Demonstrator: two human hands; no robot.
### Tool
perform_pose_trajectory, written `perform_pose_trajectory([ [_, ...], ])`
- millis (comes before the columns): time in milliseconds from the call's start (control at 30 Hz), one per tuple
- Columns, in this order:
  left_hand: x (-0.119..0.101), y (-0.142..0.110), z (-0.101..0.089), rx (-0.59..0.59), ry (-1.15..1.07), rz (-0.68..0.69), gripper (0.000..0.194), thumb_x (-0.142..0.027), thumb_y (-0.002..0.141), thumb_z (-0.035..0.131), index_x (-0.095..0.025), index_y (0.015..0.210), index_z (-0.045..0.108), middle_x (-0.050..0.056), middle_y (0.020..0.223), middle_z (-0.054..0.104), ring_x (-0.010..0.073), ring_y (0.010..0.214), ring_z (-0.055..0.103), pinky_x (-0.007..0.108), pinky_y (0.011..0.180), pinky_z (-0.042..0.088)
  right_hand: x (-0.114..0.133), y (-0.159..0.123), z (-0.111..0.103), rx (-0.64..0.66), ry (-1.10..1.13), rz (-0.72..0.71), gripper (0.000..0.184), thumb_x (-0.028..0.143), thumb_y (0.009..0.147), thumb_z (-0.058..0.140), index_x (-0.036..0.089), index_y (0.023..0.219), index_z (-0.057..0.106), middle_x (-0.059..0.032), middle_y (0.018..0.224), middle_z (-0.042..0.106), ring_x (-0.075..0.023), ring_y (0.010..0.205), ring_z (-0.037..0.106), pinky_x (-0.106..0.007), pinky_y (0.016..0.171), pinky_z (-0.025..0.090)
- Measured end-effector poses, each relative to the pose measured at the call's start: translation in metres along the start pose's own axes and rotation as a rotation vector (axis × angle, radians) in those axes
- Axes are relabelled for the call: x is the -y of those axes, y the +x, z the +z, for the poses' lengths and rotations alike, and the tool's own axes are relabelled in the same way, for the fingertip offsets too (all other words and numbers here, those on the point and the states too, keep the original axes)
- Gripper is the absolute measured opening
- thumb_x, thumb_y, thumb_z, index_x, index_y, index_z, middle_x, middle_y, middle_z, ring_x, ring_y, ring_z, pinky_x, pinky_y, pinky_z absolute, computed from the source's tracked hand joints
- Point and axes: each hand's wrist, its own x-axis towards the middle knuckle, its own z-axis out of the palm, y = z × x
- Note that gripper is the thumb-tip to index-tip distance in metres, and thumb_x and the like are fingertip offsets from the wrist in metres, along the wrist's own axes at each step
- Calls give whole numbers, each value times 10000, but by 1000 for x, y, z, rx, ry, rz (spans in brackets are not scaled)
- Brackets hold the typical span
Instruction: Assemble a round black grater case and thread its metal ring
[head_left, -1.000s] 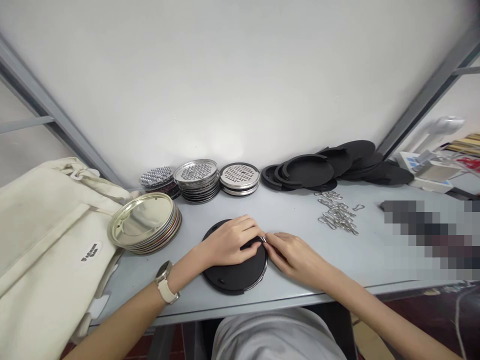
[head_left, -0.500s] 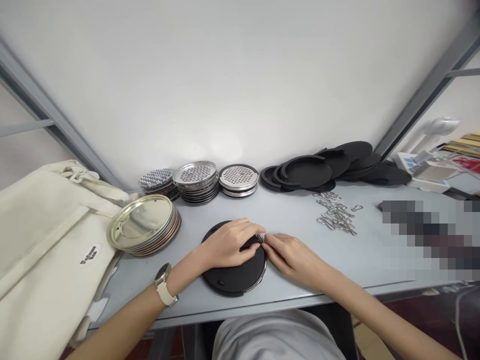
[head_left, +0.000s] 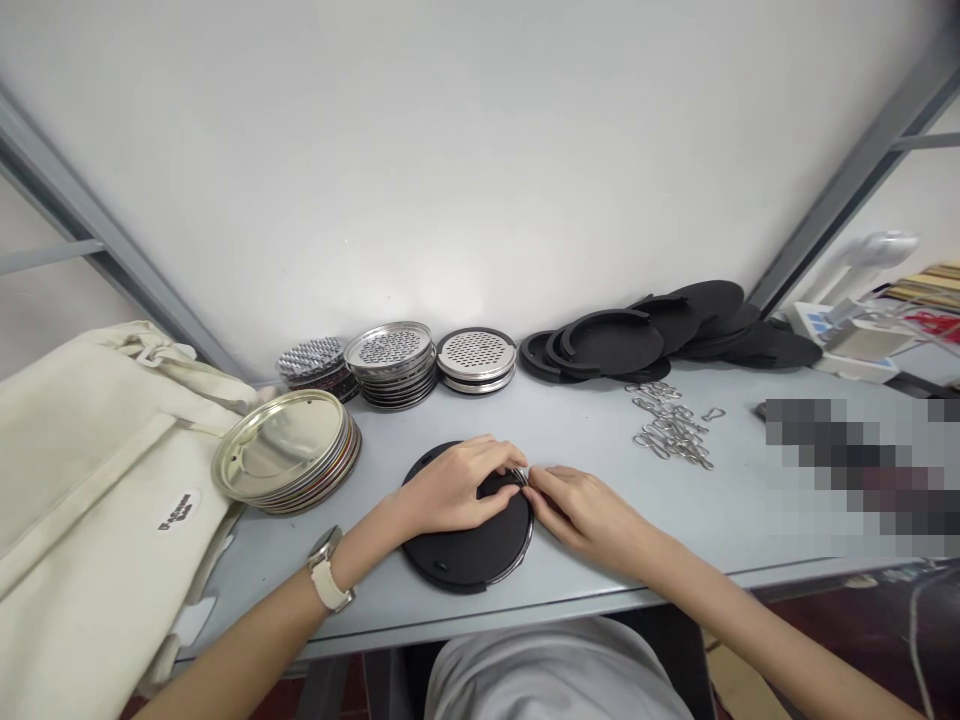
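A round black disc (head_left: 480,540) with a shiny metal edge along its right side lies flat on the table in front of me. Across its top rests my left hand (head_left: 465,485), thumb and forefinger pinched at a small shiny metal clip (head_left: 520,477) by the disc's right rim. From the right, my right hand (head_left: 581,505) meets it, its fingertips closed on the same clip. Fingers cover most of the clip. Similar wire snap clips (head_left: 671,430) lie in a loose pile further right.
Behind stand stacks of perforated metal grater discs (head_left: 390,350) and a smaller grater stack (head_left: 476,355). Round metal lids (head_left: 289,450) are piled at left beside a cream cloth bag (head_left: 97,480). Black holders (head_left: 615,345) overlap along the wall. A blurred patch (head_left: 847,460) covers something at right.
Both hands stay nearly in place at the disc's right rim. The left fingertips shift slightly around the metal clip; more of it shows.
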Motion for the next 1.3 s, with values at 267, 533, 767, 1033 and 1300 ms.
perform_pose_trajectory([
  [267, 0, 1, -1, 1, 7, -2, 202, -137, 823, 539, -171, 1022, 525, 39, 929, 606, 154, 876, 573, 272, 811, 463, -3, -1, 5, -6, -27, 5, 203, 255, 970, 306, 193, 837, 446, -27, 734, 561, -152, 650, 525, -262, 612, 376],
  [533, 2, 1, 0, 1, 42, 4, 186, -108, 839, 493, -178, 1009, 517, 46, 935, 608, 170, 910, 561, 294, 827, 457, -3, -3, 2, -78, 6, 36, 218, 245, 970, 303, 211, 785, 413, 11, 645, 490, -131, 554, 452, -249, 537, 326],
  [767, 3, -1, -1, -15, 29, -11, 213, -116, 838, 488, -178, 1041, 511, 54, 965, 603, 164, 895, 577, 289, 803, 477, -4, -1, 4, -50, -42, 5, 246, 294, 986, 279, 212, 797, 412, -1, 660, 508, -147, 575, 475, -258, 560, 351],
  [1033, -5, -1, 1, 45, -41, 50, 232, -137, 848, 484, -164, 1077, 509, 70, 1012, 594, 155, 905, 578, 261, 812, 476, -3, -1, 1, 12, 0, -22, 225, 243, 975, 286, 175, 981, 501, -68, 804, 604, -183, 725, 572, -296, 662, 427],
  [1300, -6, 1, 1, 38, 14, 51, 220, -137, 833, 494, -169, 1050, 518, 66, 962, 612, 175, 895, 582, 291, 832, 459, -1, 0, -1, -2, -11, -31, 183, 223, 946, 343, 185, 845, 491, -30, 691, 549, -153, 604, 507, -269, 578, 375],
])
